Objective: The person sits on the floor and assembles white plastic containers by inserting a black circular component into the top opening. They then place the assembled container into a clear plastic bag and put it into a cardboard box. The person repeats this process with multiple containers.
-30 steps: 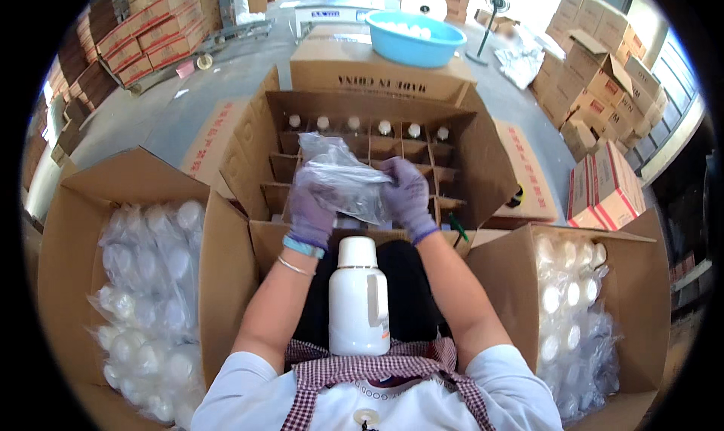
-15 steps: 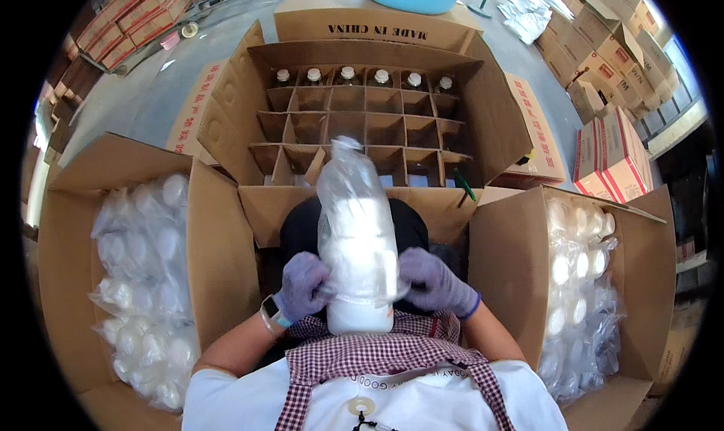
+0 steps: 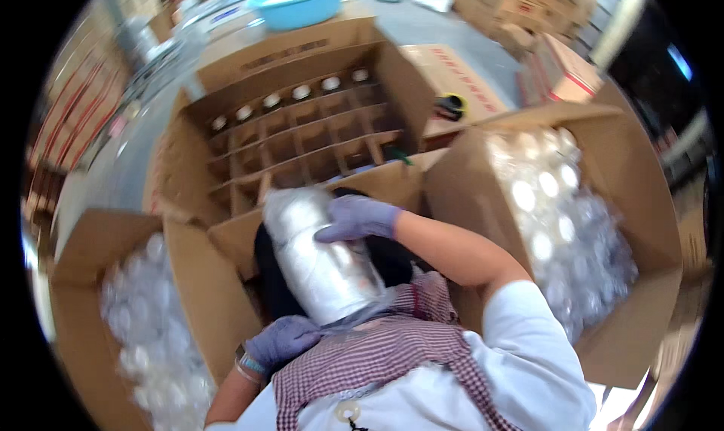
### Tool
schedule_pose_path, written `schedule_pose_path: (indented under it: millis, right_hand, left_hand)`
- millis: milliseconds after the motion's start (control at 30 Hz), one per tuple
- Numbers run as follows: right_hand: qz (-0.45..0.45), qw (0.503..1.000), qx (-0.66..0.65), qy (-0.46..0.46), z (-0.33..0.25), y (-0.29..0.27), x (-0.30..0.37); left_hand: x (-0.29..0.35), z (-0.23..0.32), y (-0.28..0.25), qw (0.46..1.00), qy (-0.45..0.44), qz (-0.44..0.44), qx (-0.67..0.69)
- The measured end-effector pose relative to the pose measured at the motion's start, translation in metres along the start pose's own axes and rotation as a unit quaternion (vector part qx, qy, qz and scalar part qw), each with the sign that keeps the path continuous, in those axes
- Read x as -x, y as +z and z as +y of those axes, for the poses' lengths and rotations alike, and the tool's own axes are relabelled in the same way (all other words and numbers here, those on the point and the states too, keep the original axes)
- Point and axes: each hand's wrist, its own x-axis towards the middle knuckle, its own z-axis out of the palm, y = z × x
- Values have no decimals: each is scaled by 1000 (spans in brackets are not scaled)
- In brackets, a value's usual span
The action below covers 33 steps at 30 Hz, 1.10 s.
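A white bottle (image 3: 320,269) in a clear plastic bag (image 3: 285,201) leans in my lap, its bagged top pointing away from me. My right hand (image 3: 360,217), in a purple-grey glove, reaches across and grips the bottle's upper right side. Down by the bottle's base, my left hand (image 3: 283,343), in a matching glove, is closed at the lower edge of the bag. Its fingertips are partly hidden against the checked apron (image 3: 362,352).
Ahead stands a carton with cardboard dividers (image 3: 302,141) and a far row of white-capped bottles (image 3: 302,92). Open cartons of plastic-wrapped white items flank me, left (image 3: 207,303) and right (image 3: 471,205). A tape roll (image 3: 450,107) lies beyond, and a blue basin (image 3: 300,5) sits further back.
My right hand has moved from the bag's lower edge up to the bottle's side. My left hand has come down toward me, and the bag now covers the bottle's lower part. The view has turned.
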Motion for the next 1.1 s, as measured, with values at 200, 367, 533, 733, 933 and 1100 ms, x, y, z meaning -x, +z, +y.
schedule_pose_path:
  millis: [200,367,533,733,933,1100]
  right_hand:
    - [-76,940,-329,45,30,-15,92]
    - [324,832,-447,45,77,-17,280]
    - [678,704,-123,170,136,-56,453]
    - [631,573,368,372,264,-98,487]
    - [536,588,136,590,392,-100,436]
    - [368,612,-12,700,513,-70,454]
  left_hand:
    - [-24,15,-7,985,-160,-59,21]
    - [-81,10,4,996,-34,-17,-78]
    - [-123,16,1,992,-80,-37,-93]
    - [-152,18,-15,992,-83,-54,-74]
    - [-158,32,-28,987,-128,-82,-53]
    - [-158,13,-26,991,-95,-76,-64]
